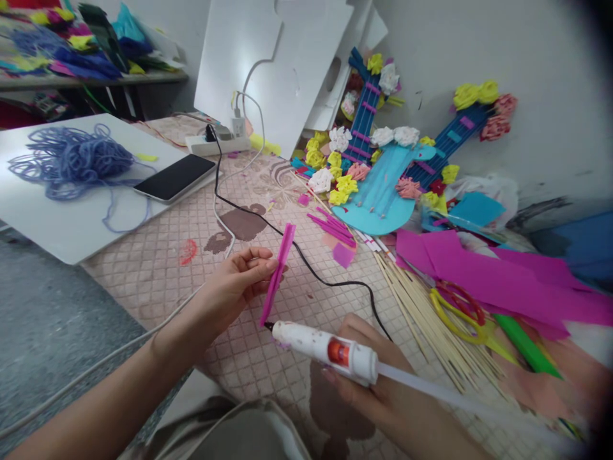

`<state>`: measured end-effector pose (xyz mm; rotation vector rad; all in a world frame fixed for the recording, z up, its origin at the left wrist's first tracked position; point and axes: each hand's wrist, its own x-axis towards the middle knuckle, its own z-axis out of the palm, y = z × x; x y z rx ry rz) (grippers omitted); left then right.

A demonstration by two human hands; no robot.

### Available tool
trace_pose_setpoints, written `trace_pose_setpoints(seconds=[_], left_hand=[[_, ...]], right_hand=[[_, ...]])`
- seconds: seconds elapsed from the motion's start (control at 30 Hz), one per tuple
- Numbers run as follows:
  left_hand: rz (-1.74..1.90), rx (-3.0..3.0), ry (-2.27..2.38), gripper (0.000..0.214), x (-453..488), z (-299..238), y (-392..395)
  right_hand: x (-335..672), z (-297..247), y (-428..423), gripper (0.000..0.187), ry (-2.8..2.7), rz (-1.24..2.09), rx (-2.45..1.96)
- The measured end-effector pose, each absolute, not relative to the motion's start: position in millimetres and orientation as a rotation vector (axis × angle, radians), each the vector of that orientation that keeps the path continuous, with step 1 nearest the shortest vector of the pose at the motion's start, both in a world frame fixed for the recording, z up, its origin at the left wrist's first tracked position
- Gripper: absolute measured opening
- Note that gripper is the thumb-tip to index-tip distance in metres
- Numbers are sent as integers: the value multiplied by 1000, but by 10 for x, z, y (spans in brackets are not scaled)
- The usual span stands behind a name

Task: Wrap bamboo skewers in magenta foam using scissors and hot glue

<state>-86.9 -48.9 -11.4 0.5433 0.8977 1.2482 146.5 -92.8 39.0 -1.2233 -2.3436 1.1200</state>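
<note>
Between the thumb and fingers of my left hand point(246, 271) is a folded magenta paper strip point(279, 271), held tilted above the table. My right hand point(366, 377) is wrapped round a white hot glue gun point(311, 345) with an orange-red part on its side. A long translucent glue stick point(431, 386) runs out of the back of the gun. The dark nozzle point(269, 326) is at the lower end of the strip; whether it touches is too fine to tell. Beyond my hands lie more narrow magenta strips point(332, 227) and a small purple paper square point(343, 255).
Thin wooden sticks point(421, 313), yellow-and-red scissors point(462, 316) and magenta paper sheets point(479, 271) lie at right. Paper-flower guitars point(383, 191) lean on the wall. A black cable point(316, 271) crosses behind my hands. At left are a phone point(176, 177), blue yarn point(79, 160) and a power strip point(218, 144).
</note>
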Motion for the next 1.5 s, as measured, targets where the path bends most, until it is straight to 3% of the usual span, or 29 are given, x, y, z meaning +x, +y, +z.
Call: trace_pose_setpoints(seconds=[0.67, 1.5], left_hand=[[1211, 579, 940, 35, -843, -138, -539], [1175, 605, 934, 33, -830, -139, -566]], right_hand=[[1501, 418, -821, 23, -2285, 831, -1255], [1523, 354, -764, 21, -2283, 797, -1292]])
